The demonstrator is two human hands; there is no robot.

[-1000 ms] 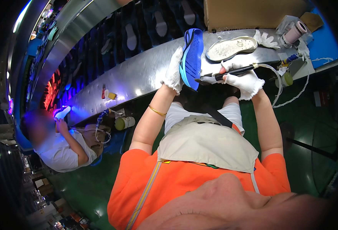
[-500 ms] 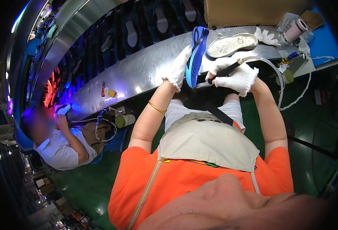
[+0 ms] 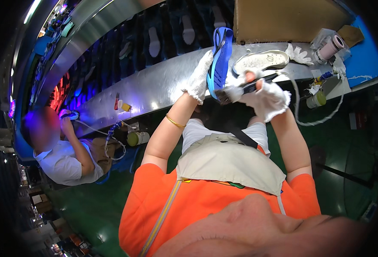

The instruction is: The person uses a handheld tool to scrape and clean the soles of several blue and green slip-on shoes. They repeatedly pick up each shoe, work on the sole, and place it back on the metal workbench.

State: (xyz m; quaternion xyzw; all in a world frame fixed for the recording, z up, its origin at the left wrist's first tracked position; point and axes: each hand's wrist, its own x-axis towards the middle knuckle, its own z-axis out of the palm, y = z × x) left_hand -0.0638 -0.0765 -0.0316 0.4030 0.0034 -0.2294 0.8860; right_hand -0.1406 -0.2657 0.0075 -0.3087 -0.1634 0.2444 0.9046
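Gloved fingers of the left hand clamp the blue shoe, held on edge just above the metal bench; the right hand is curled tight around a dark brush, bristles touching the shoe's side. Behind the shoe on the bench lies a white sole, a spare glove beyond. Green floor below, a co-worker seated far left of the bench

Gloved left hand raised, gloved right hand fisted
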